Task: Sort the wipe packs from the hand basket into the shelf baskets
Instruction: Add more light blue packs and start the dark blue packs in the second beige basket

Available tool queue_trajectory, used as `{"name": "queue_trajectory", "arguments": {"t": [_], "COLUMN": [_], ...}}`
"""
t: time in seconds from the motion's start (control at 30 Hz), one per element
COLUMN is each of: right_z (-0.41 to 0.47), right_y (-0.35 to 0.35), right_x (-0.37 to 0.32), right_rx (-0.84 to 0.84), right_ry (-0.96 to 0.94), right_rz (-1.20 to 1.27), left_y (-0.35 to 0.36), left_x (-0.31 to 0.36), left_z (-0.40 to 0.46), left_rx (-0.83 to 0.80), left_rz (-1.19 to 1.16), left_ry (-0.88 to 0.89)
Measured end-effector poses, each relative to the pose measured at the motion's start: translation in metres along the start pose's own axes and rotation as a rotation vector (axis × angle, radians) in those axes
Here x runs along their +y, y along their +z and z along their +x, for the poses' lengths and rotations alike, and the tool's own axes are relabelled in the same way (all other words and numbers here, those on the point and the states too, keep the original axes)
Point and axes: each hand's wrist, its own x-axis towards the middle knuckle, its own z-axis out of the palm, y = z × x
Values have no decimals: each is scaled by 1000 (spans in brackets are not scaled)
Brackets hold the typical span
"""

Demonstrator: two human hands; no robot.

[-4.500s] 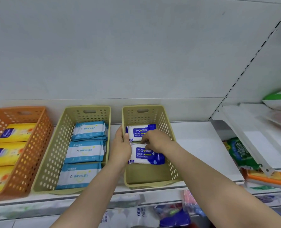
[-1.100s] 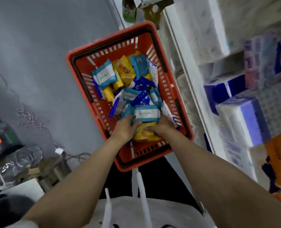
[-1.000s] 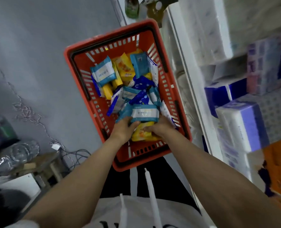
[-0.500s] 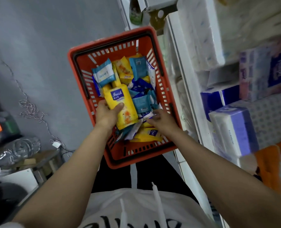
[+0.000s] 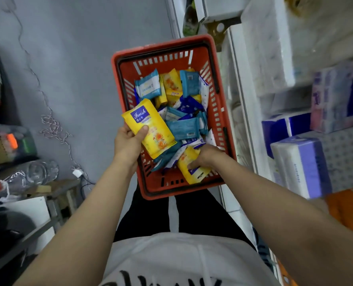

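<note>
Packs like these are looking light, soft and squashy, with slick film wrappers that are probably sliding against each other, so pinching across a short end or the flat faces seems the safest hold. The left hand (image 5: pixel 128 141) is gripping a yellow wipe pack (image 5: pixel 148 129) by its lower edge, thumb across the front, holding it above the red hand basket (image 5: pixel 163 190) (the shelf baskets are not showing). The right hand (image 5: pixel 204 157) is reaching low into the basket, fingers curling onto a second yellow pack (image 5: pixel 192 168) lying at the near end among blue and teal packs (image 5: pixel 183 124).
</note>
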Motion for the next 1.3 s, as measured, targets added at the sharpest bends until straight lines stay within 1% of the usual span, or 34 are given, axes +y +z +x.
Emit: {"name": "queue_trajectory", "arguments": {"t": [0.03,0.07,0.13,0.23,0.3,0.4,0.47,0.67,0.77,0.87,0.93,1.0,1.1,1.3], "right_z": [-4,-9,-24,-55,-76,-108,-129,-192,-225,-261,-287,-316,-363,-447], "right_y": [-3,-5,-8,-9,-5,0,6,26,36,50,62,79,114,224], "right_x": [3,7,14,15,10,-3,-7,-9,0,27,55,85,134,247], "right_rx": [12,23,70,126,131,196,255,460,590,841,1018,1164,1346,1639], "right_ry": [-13,-26,-64,-204,-314,-438,-496,-594,-546,-505,-531,-608,-658,-614], "right_rz": [67,186,520,997,1234,1411,1516,1864,1937,1973,2033,2062,1998,1962], "left_y": [-1,-3,-8,-15,-16,-15,-13,-3,8,21,30,39,55,82], "left_x": [1,3,7,17,24,37,47,70,71,65,56,41,10,-86], "left_z": [-4,-8,-15,-26,-33,-43,-49,-81,-109,-144,-172,-206,-263,-390], "left_rx": [7,11,-4,-55,-99,-174,-253,-457,-560,-653,-718,-788,-882,-1042], "left_rz": [-13,-24,-38,-40,-27,-15,-11,18,35,41,51,56,48,50], "left_ry": [3,6,25,60,78,119,160,247,287,314,334,354,389,426]}}
